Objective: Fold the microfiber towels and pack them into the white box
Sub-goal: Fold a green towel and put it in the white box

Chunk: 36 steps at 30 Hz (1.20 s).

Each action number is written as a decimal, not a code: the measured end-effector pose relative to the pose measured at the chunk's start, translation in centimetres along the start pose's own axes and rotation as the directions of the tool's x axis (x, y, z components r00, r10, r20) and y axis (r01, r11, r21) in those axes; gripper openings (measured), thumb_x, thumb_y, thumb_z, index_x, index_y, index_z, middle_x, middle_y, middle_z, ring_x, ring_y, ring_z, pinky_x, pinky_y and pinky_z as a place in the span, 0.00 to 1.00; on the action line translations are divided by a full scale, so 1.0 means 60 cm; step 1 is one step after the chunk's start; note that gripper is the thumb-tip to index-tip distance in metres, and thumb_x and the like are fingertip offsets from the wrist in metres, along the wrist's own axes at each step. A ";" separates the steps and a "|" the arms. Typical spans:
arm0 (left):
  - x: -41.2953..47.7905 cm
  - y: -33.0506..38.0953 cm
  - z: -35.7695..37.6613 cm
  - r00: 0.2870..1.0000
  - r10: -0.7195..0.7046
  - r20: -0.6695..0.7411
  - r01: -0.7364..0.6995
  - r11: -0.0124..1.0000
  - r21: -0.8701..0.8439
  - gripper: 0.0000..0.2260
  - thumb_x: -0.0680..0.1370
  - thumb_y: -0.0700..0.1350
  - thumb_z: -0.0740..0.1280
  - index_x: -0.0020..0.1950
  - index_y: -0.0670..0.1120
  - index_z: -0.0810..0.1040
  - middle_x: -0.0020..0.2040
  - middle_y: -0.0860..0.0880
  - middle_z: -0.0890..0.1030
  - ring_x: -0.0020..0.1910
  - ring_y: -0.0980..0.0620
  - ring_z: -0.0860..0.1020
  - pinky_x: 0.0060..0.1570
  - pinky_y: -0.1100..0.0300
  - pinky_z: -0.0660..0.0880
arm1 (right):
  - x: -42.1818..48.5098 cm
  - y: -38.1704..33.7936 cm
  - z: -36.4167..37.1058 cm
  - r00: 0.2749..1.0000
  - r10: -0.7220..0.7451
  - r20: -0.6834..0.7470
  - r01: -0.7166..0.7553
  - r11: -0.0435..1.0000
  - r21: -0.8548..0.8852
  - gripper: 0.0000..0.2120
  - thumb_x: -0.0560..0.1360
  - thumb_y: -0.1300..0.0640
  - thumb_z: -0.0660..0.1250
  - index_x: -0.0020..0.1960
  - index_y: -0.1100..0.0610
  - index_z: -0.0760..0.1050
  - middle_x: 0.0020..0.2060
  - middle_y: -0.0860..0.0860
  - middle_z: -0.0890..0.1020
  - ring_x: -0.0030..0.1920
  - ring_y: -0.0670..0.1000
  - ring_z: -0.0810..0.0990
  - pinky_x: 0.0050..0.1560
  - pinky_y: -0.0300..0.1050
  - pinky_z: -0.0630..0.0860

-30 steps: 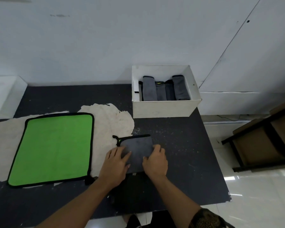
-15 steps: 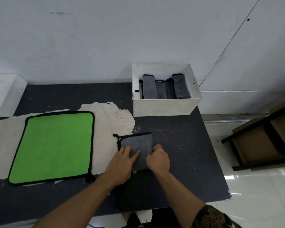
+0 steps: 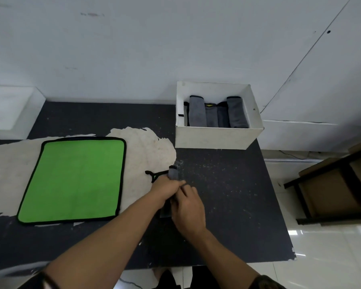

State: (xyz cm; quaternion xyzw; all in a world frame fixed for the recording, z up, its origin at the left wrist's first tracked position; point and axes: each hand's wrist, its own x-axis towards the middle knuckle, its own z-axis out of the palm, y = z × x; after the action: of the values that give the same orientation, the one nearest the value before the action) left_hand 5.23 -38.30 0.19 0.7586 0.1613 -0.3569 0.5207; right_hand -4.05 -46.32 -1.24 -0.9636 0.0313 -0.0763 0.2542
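Head view, change: half a second ago the grey towel (image 3: 172,174) lay as a flat folded square under both palms; now it is bunched into a narrow roll, and both hands have closed over it.
Change, elsewhere: green towel (image 3: 74,180) and white box (image 3: 215,138) sit where they sat before.
White box: at the far right of the dark surface (image 3: 238,195), against the wall, open-topped.
Box contents: folded grey towels (image 3: 197,113) standing on edge in a row from left to right; a small yellow-green scrap shows between two of them. Exact count not clear.
Left hand (image 3: 165,187): curled shut round the grey towel; one grey end sticks out past the fingers on the far side, with the black edging loop trailing left.
Right hand (image 3: 188,207): just near of the left, touching it, fingers bent down onto the near part of the roll; how firmly it grips I cannot tell.
Grey towel, place: centre of the surface, near of the box and well apart from it.
Green towel: spread flat, black-edged, on the pale worn patch at left.
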 end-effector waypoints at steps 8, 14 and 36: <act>0.024 -0.026 -0.026 0.985 0.009 -0.171 -0.026 0.995 -0.099 0.10 0.79 0.49 0.66 0.53 0.43 0.81 0.52 0.43 0.83 0.52 0.42 0.80 0.57 0.46 0.77 | -0.018 0.014 0.011 0.984 0.126 0.129 -0.132 0.991 0.038 0.22 0.70 0.58 0.74 0.61 0.55 0.71 0.58 0.52 0.71 0.52 0.50 0.76 0.45 0.43 0.80; 0.028 -0.041 -0.054 0.917 0.072 -0.392 -0.051 0.997 0.064 0.17 0.76 0.55 0.68 0.34 0.45 0.77 0.36 0.45 0.81 0.41 0.42 0.80 0.43 0.51 0.79 | -0.021 0.014 0.010 0.976 -0.034 0.216 0.047 0.997 -0.055 0.26 0.70 0.61 0.73 0.66 0.52 0.72 0.59 0.55 0.72 0.52 0.52 0.75 0.40 0.42 0.80; 0.035 -0.041 -0.074 0.955 0.108 -0.275 -0.028 0.959 0.281 0.17 0.78 0.50 0.67 0.35 0.41 0.79 0.39 0.40 0.83 0.43 0.40 0.82 0.45 0.51 0.79 | -0.027 0.023 0.013 0.945 -0.190 0.266 0.250 0.944 -0.216 0.10 0.69 0.57 0.70 0.50 0.52 0.78 0.45 0.50 0.77 0.45 0.52 0.76 0.44 0.46 0.74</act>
State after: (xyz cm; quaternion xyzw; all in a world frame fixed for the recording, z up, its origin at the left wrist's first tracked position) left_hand 6.85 -33.59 -2.07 0.8722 0.1579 -0.2434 0.3938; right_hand -5.53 -46.99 -2.81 -0.9872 -0.0991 0.0177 0.1238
